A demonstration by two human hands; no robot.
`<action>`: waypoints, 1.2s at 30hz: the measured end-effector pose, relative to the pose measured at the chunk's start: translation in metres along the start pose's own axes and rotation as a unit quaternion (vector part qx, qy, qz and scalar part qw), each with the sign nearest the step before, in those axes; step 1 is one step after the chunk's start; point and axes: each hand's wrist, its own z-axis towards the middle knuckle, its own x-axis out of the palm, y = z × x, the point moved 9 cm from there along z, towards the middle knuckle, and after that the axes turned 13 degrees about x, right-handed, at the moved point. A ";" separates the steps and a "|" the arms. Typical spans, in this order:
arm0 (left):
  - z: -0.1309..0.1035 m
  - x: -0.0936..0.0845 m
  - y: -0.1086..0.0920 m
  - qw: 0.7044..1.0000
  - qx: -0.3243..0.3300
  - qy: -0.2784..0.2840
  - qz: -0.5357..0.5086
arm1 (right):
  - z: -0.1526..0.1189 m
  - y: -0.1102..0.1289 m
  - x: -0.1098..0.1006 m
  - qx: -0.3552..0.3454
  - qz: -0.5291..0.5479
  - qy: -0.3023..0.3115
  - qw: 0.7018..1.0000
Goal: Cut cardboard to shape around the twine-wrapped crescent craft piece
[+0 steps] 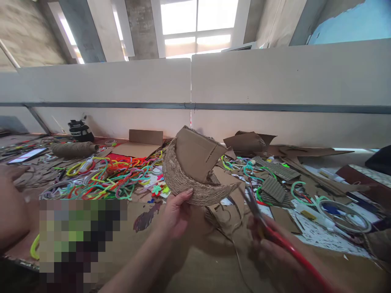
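My left hand [177, 215] grips the lower edge of a cardboard piece [195, 154] held up over the table. Twine [195, 189] is wound along its curved lower part in a crescent, while the upper part is bare brown card with a ragged edge. In my right hand [271, 244] is a pair of scissors [284, 240] with red handles, blurred by motion. Their blades point up and left, close to the crescent's right tip; whether they touch it I cannot tell. A loose strand of twine [236, 252] hangs below, over the cardboard sheet [207, 260].
Colourful pipe cleaners [122, 175] lie heaped on the left, near a twine roll [75, 149] and a phone [27, 156]. Cardboard scraps [275, 189], a glue bottle [317, 217] and a tape roll [345, 215] crowd the right. Another person's arm [12, 207] reaches in at left.
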 end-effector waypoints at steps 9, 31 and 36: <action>-0.034 0.025 0.041 0.994 -0.037 0.098 0.032 | 0.015 0.035 0.047 -0.036 0.242 -0.009 0.970; -0.022 0.005 0.005 0.990 0.028 0.110 0.080 | 0.015 0.037 0.024 -0.054 0.191 -0.057 0.979; -0.008 -0.007 -0.016 0.994 0.075 0.049 0.059 | 0.014 0.032 -0.021 -0.033 0.138 -0.112 0.984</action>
